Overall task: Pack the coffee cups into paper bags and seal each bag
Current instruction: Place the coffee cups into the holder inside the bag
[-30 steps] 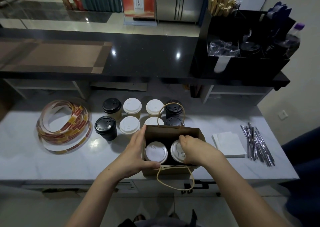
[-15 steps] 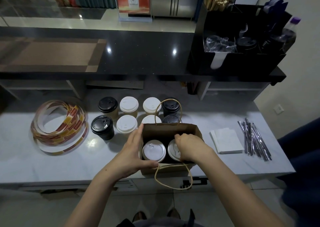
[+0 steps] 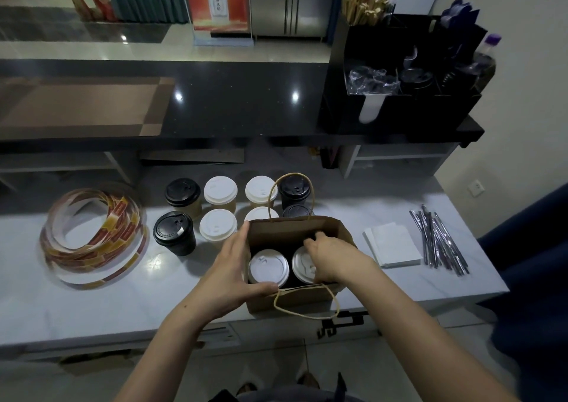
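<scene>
Left hand clamps the brown paper bag by its side; right hand curls round a white-lidded cup. I judge the bag flimsy: support its base.

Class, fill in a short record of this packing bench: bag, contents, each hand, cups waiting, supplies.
Bag: paper bag, open and upright on the white counter
Contents: left cup and right cup, both white-lidded
Left hand: holds the bag's left side, thumb on the near rim
Right hand: inside the bag, fingers curled over the right cup
Cups waiting: eight behind the bag, four black-lidded, four white-lidded
Supplies: sticker roll at left; napkins and wrapped sticks at right
</scene>
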Tool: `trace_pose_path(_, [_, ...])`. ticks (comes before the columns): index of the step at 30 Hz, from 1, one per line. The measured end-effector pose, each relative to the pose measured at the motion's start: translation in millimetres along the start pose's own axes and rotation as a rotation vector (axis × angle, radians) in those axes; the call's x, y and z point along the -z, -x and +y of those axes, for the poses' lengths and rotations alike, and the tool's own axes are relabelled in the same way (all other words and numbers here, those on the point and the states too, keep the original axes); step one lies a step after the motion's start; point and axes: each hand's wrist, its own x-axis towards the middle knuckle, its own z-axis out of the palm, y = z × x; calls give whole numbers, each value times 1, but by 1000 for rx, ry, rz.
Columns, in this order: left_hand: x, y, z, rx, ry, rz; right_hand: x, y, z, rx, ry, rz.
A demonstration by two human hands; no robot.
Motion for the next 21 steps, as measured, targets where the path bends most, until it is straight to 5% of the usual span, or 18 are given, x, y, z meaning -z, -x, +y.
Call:
trace_pose_path(11, [3, 3, 3, -9, 12, 78, 19, 15, 6, 51, -217, 144])
trace_pose_path(21, [22, -1, 19, -8, 27, 282, 18, 48, 12, 15, -590, 810])
